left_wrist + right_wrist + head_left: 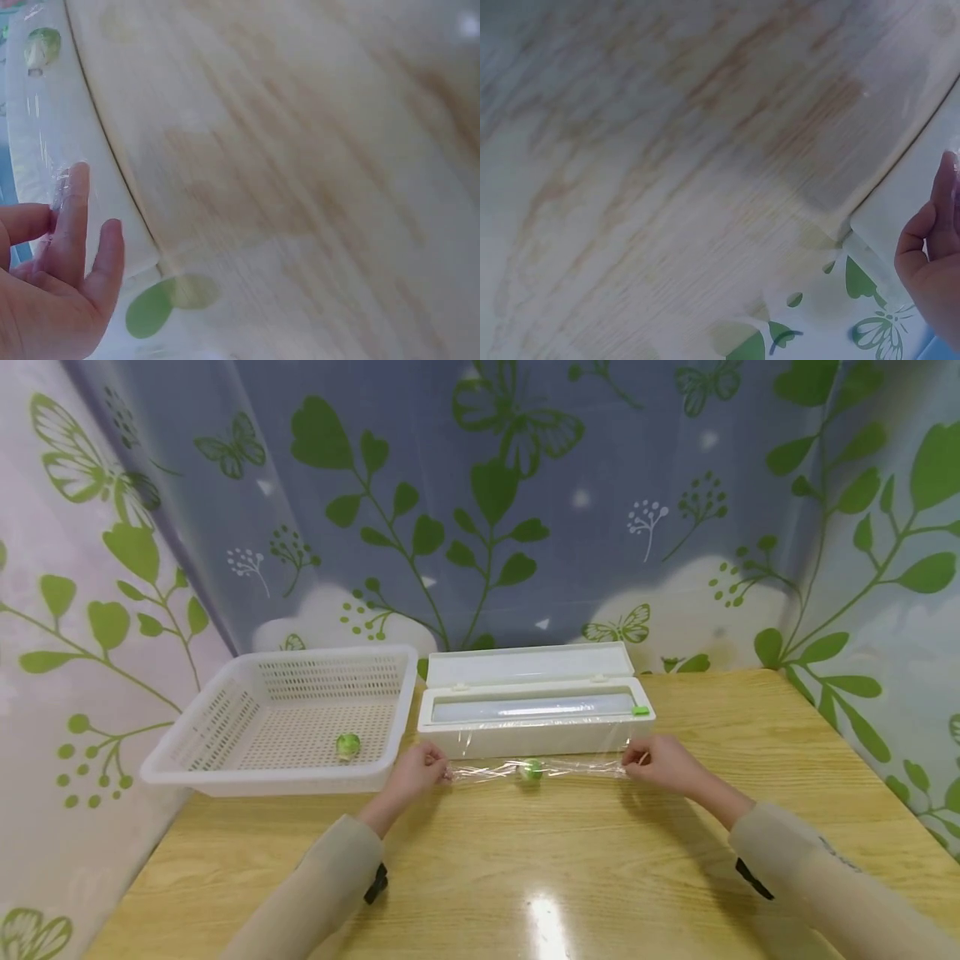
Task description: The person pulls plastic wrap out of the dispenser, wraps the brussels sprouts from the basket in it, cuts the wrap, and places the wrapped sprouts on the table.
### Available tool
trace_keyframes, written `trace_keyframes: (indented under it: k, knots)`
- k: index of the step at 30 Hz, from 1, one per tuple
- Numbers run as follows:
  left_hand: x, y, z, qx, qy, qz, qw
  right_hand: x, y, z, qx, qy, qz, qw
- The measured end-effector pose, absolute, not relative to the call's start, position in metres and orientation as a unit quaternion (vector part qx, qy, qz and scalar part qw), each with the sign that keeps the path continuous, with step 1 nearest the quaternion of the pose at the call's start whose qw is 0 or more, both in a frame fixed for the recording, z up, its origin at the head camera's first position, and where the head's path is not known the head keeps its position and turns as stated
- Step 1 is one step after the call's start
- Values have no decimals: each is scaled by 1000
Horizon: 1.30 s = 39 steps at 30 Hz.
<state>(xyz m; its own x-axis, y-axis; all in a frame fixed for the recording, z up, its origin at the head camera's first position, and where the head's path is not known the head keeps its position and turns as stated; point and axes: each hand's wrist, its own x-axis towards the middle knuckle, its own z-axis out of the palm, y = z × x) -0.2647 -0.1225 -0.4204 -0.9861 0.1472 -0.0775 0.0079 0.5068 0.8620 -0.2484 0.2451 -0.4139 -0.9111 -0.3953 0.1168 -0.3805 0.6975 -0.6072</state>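
Observation:
A Brussels sprout (532, 770), green with a pale stem end, is in a strip of clear plastic wrap (487, 772) stretched in front of the white dispenser box. My left hand (422, 770) pinches the strip's left end between thumb and fingers. At the right end, my right hand (660, 763) pinches the bunched film. In the left wrist view the sprout (43, 46) shows beyond my left hand (67, 277), whose outer fingers are spread. Only part of my right hand (937, 240) shows in the right wrist view, at its edge.
Behind the strip stands the white wrap dispenser (525, 743), lid (528, 666) raised, with a film roll (532, 707) inside and a green slider (640, 711) on its edge. To the left, a white plastic basket (270, 777) holds another sprout (348, 745). All stand on a wooden table (465, 877).

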Motion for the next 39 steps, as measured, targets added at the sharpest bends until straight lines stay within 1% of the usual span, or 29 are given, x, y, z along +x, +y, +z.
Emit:
trace_keyframes:
  k: [5, 13, 20, 25, 30, 36, 39]
  knots:
    - [-267, -123, -422, 31, 873, 482, 71, -250, 245, -414, -202, 930, -308, 10]
    - [-265, -123, -423, 45, 901, 431, 18, -250, 243, -416, -209, 936, -283, -14]
    - [-266, -123, -422, 32, 909, 414, 20, -251, 240, -416, -209, 945, -249, -24]
    - [-267, -121, -423, 27, 908, 418, 19, -250, 242, -417, -199, 945, -259, -25]
    - [-264, -120, -419, 43, 907, 420, -11, -244, 244, -412, -179, 944, -277, -25]
    - [-262, -119, -416, 62, 906, 412, -65, -242, 248, -403, -176, 939, -287, -70]
    - [-258, -117, -414, 75, 917, 384, -81, -242, 249, -399, -176, 936, -293, -86]
